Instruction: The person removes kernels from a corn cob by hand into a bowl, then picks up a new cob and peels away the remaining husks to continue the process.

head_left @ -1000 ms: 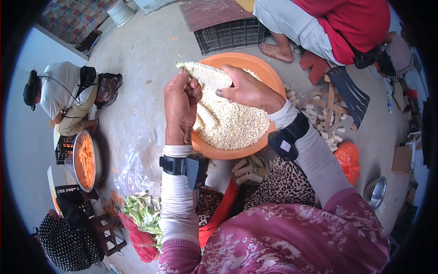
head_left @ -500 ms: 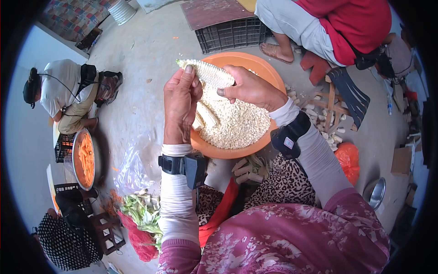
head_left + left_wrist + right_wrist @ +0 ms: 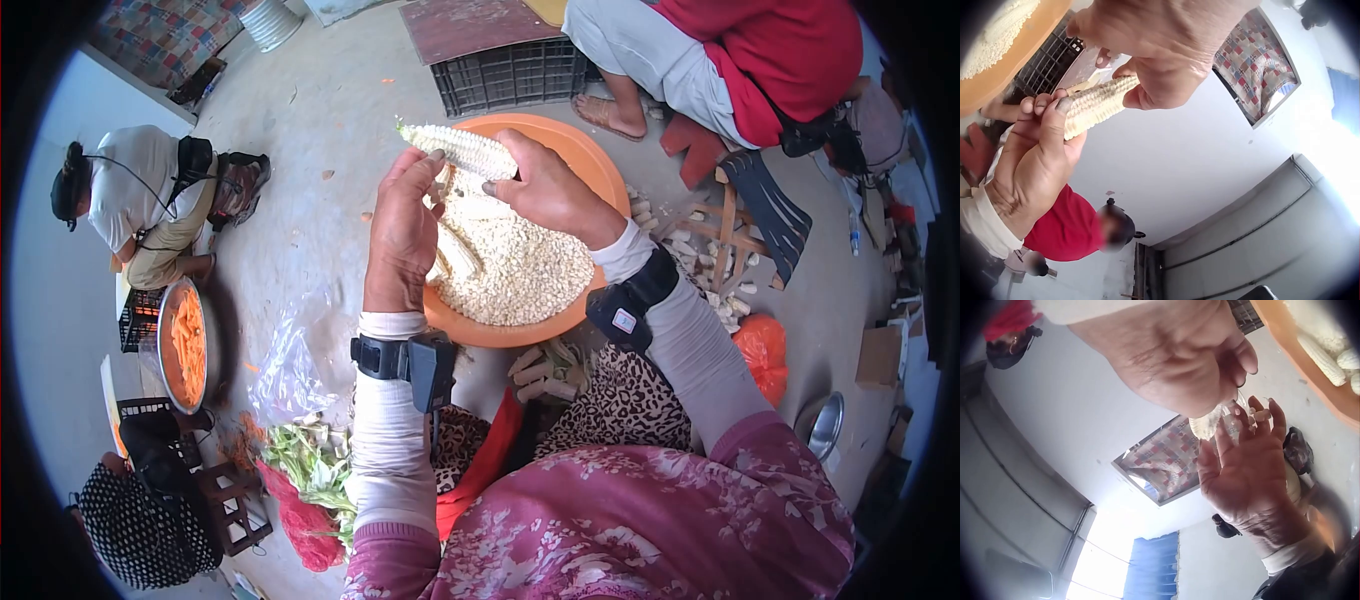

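A whitish corn cob (image 3: 460,148) with rows of kernels is held over an orange basin (image 3: 606,170). My right hand (image 3: 560,195) grips its thicker end, thumb along the near side. Toward the cob's pointed tip, my left hand (image 3: 400,225) holds it with the thumb pressed on the rows. The right wrist view shows loose kernels (image 3: 1260,415) at the left fingers, whose palm faces that camera. Beneath the hands, a heap of shelled kernels (image 3: 520,275) fills the basin, and other cobs (image 3: 458,255) lie on its left side.
Bare cob pieces (image 3: 715,290) litter the floor right of the basin, beside a folding stool (image 3: 770,210). Behind it stands a black crate (image 3: 510,75). A person in red (image 3: 780,60) sits at the back right. Left are husks (image 3: 310,465) and a bowl of orange strips (image 3: 188,345).
My left thumb has slid along the cob from near its tip toward my right hand. The left hand has shifted slightly right, while the right hand keeps its grip.
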{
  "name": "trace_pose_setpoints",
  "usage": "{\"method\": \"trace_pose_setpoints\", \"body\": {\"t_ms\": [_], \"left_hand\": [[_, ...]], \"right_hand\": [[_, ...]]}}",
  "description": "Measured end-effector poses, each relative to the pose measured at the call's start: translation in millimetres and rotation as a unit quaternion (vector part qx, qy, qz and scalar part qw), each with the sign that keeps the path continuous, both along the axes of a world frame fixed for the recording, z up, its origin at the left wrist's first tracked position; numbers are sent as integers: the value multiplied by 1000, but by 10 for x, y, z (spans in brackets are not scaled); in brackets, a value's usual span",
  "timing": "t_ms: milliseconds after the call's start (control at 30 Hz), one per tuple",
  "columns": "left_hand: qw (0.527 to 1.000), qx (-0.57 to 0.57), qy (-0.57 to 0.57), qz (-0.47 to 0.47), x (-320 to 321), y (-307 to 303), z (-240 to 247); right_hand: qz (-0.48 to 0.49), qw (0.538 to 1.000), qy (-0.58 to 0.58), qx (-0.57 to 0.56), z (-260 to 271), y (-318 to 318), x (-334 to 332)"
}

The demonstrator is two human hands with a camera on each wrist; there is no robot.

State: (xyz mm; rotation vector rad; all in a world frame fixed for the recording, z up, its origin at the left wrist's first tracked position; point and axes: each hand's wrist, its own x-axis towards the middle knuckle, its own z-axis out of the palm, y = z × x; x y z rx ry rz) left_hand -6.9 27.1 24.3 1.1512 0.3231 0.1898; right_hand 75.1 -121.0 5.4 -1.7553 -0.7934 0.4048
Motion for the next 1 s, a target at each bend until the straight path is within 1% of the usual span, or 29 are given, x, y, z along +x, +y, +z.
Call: {"method": "trace_pose_setpoints", "body": {"t_ms": [33,167,233,267,333,433,667,733,767,867,967,1000], "left_hand": [[999,22,25,16,-7,-23,30],[998,39,43,15,-7,-9,8],[999,20,28,15,29,42,-72],[999,20,28,14,42,67,-101],[998,-10,43,51,57,86,-104],[995,-21,59,73,60,100,-63],[994,4,48,96,48,68,-29],[996,-30,18,78,44,63,-22],[996,-30,18,78,39,57,-16],[998,-24,2,64,25,55,-17],[998,-10,-18,52,24,79,-63],[999,-3,-26,45,18,79,-69]], "right_hand": [[-12,999,-27,-16,9,-2,-9],[-21,998,-43,-34,65,-16,-42],[-29,995,-90,-23,69,-25,-49],[-30,995,-89,-24,69,-25,-53],[-19,995,-96,-19,69,-25,-60],[-8,993,-122,0,54,-34,-64],[1,995,-90,-41,51,-40,-60],[10,991,-129,-20,-19,-32,-25],[10,991,-129,-20,-40,-41,-12],[25,994,-108,-19,-43,-44,2],[28,995,-90,-34,-59,-42,26],[27,994,-86,-55,-46,-46,28]]}}
